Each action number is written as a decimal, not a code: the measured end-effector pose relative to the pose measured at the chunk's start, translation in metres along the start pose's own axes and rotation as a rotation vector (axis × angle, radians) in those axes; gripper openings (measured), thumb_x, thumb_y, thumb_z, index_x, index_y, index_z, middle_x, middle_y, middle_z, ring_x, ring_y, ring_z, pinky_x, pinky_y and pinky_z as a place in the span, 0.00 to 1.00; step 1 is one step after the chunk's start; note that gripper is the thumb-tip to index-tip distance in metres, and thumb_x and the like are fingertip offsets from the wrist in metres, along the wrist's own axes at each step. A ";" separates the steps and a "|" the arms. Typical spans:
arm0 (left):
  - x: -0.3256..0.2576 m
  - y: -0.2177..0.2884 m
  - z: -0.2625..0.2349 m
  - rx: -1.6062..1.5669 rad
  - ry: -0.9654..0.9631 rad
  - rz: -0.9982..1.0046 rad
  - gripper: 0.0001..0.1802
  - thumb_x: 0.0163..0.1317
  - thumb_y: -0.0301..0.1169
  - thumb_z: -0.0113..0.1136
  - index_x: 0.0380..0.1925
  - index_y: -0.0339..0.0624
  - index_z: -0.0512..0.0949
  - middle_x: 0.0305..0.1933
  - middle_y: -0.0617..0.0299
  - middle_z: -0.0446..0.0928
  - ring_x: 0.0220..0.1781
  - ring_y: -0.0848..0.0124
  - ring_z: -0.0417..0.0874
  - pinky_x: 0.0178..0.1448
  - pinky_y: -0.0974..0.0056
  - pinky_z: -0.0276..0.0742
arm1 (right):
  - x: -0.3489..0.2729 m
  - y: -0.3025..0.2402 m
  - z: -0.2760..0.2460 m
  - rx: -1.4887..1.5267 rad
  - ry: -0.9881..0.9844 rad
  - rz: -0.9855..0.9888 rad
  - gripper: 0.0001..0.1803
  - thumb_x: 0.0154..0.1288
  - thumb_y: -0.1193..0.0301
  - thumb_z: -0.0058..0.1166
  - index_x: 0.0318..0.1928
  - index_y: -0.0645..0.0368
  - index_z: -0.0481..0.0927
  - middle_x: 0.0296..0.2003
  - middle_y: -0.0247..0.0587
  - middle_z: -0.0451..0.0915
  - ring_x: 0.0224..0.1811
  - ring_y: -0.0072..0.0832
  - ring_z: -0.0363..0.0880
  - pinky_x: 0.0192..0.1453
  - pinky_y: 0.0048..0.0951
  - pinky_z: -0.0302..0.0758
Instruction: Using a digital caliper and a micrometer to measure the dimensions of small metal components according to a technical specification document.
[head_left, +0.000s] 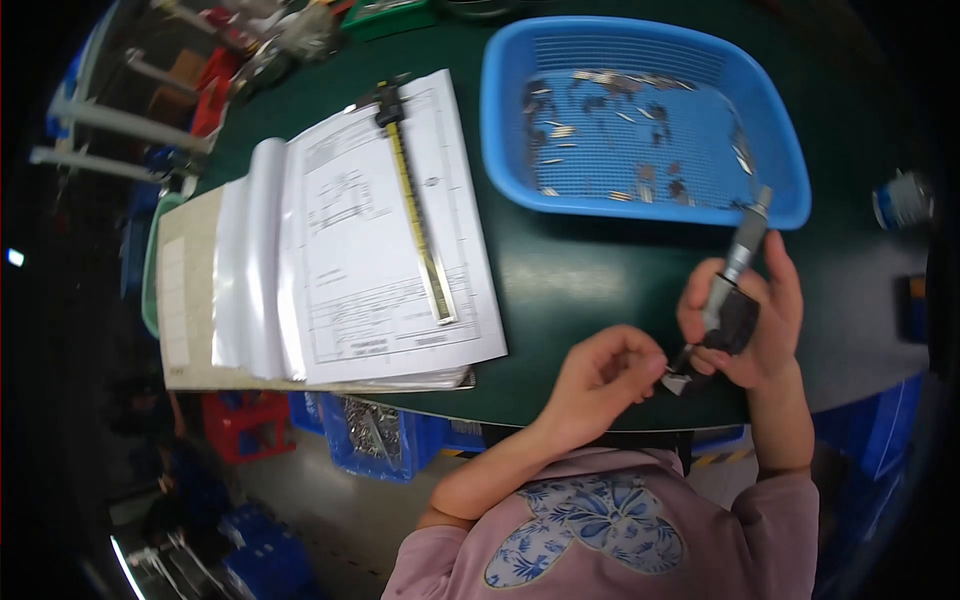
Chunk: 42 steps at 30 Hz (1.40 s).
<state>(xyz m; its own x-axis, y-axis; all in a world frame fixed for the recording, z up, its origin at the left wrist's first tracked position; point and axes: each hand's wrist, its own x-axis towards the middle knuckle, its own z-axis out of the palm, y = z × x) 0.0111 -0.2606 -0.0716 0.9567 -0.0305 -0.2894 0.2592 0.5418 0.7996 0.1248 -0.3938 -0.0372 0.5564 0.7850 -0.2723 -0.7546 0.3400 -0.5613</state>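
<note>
My right hand [775,335] is closed around a micrometer [745,248], its grey thimble tilted up toward the blue basket's near right corner. The dark part of the micrometer's body lies against my palm and fingers. Thumb and fingers pinched, my left hand [600,385] is at the micrometer's lower end, near the table's front edge. A small, pale metal piece shows between the left fingertips and the tool; blur and fingers hide its exact shape and whether it touches the measuring faces. Beyond both hands stands the blue plastic basket [640,210], with many small metal pieces scattered over its mesh bottom.
An open binder of drawings [390,290] lies on the green table [560,270] at left, a caliper [415,215] resting across its page. A small can [903,200] stands far right. Below the front edge are blue bins [375,435] of metal parts and a red stool [245,425].
</note>
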 end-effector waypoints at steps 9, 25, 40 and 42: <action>0.007 0.002 0.003 0.015 -0.006 -0.024 0.08 0.59 0.29 0.50 0.31 0.32 0.70 0.30 0.60 0.71 0.27 0.77 0.71 0.31 0.73 0.68 | -0.005 -0.003 -0.011 -0.018 0.096 0.074 0.40 0.58 0.39 0.21 0.32 0.66 0.71 0.23 0.51 0.74 0.11 0.27 0.65 0.16 0.21 0.65; 0.007 0.000 0.002 -0.023 -0.023 -0.051 0.07 0.60 0.31 0.50 0.32 0.38 0.70 0.27 0.68 0.70 0.26 0.83 0.69 0.30 0.78 0.66 | -0.003 0.002 -0.003 0.020 0.124 -0.020 0.37 0.60 0.40 0.21 0.28 0.64 0.71 0.18 0.48 0.72 0.06 0.24 0.63 0.09 0.21 0.63; 0.008 -0.001 0.004 -0.022 -0.081 -0.021 0.08 0.59 0.31 0.52 0.31 0.37 0.70 0.26 0.67 0.70 0.26 0.82 0.69 0.31 0.77 0.66 | -0.007 0.002 -0.004 0.005 0.114 -0.063 0.35 0.62 0.45 0.20 0.33 0.66 0.69 0.20 0.50 0.73 0.06 0.25 0.62 0.09 0.23 0.63; 0.004 0.003 0.004 0.029 -0.007 -0.003 0.08 0.58 0.30 0.53 0.32 0.37 0.70 0.25 0.68 0.70 0.26 0.83 0.69 0.31 0.78 0.66 | -0.001 0.002 -0.002 0.024 0.101 -0.012 0.35 0.61 0.43 0.22 0.32 0.65 0.71 0.21 0.48 0.73 0.07 0.23 0.63 0.11 0.20 0.63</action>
<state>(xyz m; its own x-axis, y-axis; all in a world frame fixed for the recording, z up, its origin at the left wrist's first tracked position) 0.0161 -0.2621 -0.0679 0.9569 -0.0380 -0.2879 0.2654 0.5173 0.8136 0.1231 -0.3952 -0.0396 0.5969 0.7249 -0.3439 -0.7550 0.3626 -0.5463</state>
